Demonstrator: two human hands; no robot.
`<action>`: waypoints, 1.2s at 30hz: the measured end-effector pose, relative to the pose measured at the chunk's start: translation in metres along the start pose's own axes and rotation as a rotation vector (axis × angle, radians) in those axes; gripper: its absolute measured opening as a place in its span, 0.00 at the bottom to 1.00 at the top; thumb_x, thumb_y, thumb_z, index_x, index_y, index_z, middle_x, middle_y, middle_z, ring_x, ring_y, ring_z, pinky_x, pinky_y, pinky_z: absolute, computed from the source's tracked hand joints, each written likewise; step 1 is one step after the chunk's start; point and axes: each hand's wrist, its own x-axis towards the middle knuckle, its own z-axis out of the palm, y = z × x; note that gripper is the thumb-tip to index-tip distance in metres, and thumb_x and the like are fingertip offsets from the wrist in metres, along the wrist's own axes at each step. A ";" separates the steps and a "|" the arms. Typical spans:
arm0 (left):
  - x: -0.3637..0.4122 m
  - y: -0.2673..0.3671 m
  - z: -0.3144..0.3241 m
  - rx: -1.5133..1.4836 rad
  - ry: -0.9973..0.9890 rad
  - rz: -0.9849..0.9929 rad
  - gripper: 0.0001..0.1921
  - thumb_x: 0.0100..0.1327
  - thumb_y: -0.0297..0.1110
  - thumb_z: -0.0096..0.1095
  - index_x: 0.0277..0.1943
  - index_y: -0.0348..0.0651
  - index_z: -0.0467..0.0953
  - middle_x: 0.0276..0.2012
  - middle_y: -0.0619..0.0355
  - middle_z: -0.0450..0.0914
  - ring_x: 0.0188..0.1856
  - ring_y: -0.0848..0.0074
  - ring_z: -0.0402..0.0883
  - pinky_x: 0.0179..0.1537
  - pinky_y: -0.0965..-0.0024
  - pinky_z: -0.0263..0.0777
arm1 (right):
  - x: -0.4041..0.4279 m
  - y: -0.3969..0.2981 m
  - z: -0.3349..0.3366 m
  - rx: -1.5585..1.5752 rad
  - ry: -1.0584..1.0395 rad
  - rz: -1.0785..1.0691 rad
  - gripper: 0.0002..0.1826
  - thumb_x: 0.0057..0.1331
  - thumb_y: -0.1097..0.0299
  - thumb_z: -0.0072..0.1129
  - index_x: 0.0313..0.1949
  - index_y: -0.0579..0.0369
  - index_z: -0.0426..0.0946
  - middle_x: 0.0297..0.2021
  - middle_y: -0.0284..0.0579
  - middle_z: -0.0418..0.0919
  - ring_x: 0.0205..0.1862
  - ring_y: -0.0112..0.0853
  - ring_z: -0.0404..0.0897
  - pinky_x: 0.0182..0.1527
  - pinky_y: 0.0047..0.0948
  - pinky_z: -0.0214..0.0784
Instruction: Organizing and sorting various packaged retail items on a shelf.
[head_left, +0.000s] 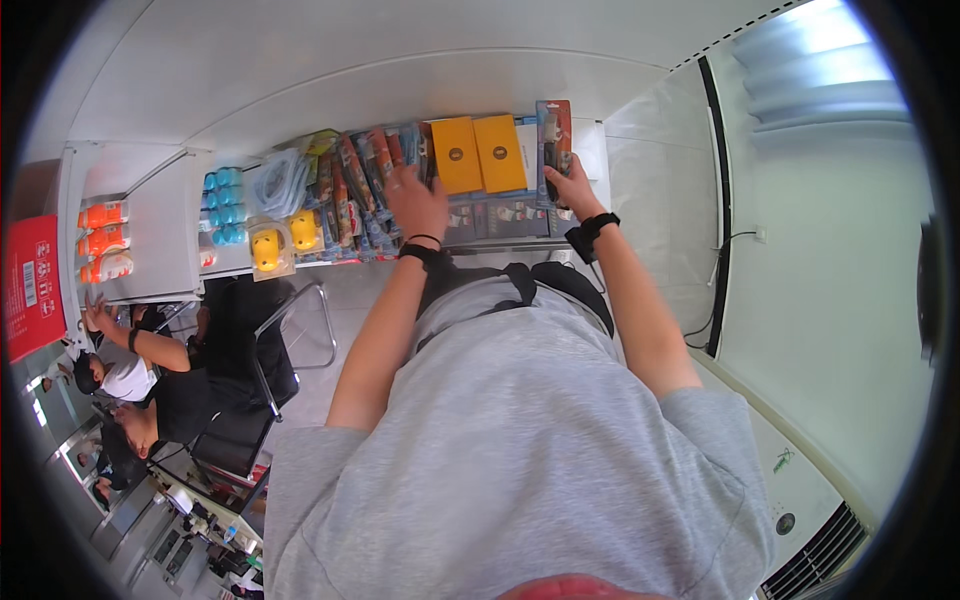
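My right hand (574, 187) grips the lower end of a blue-and-red blister-carded package (553, 127) holding a dark item, at the right end of the shelf. My left hand (416, 202) rests on or just above a row of leaning carded packages (356, 172); whether it grips one is hidden by the hand. Between my hands lie yellow boxes (501, 154), side by side, each with a round dark emblem. A white box or booklet (528, 154) is partly visible beside them. Dark flat packages (517, 219) line the shelf's front below the boxes.
Left along the shelf are yellow items in clear packs (266, 250), clear blue plastic packs (279, 182), blue-capped bottles (223, 196) and orange bottles (103, 227). A red carton (34, 277) stands at far left. Black chairs (244, 427) and other people are at lower left. A wall borders the right.
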 end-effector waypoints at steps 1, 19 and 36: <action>0.002 -0.018 0.002 0.008 0.004 -0.001 0.23 0.54 0.39 0.65 0.50 0.37 0.69 0.53 0.43 0.69 0.58 0.51 0.65 0.56 0.53 0.62 | 0.006 0.002 -0.002 -0.029 -0.011 -0.018 0.25 0.62 0.67 0.61 0.54 0.61 0.62 0.39 0.43 0.74 0.38 0.26 0.72 0.41 0.26 0.67; 0.001 -0.097 0.023 0.059 -0.120 -0.375 0.36 0.56 0.47 0.60 0.60 0.29 0.59 0.64 0.33 0.54 0.65 0.42 0.55 0.63 0.47 0.55 | -0.032 0.035 0.014 -0.607 0.424 -0.379 0.30 0.54 0.67 0.63 0.53 0.68 0.63 0.48 0.64 0.67 0.53 0.55 0.64 0.57 0.46 0.57; -0.030 0.007 0.050 -0.132 -0.120 -0.069 0.32 0.55 0.38 0.64 0.57 0.29 0.58 0.55 0.34 0.62 0.58 0.46 0.63 0.55 0.51 0.62 | -0.049 0.030 0.016 -0.585 0.408 -0.391 0.27 0.55 0.70 0.60 0.53 0.68 0.64 0.48 0.62 0.68 0.54 0.54 0.64 0.58 0.46 0.56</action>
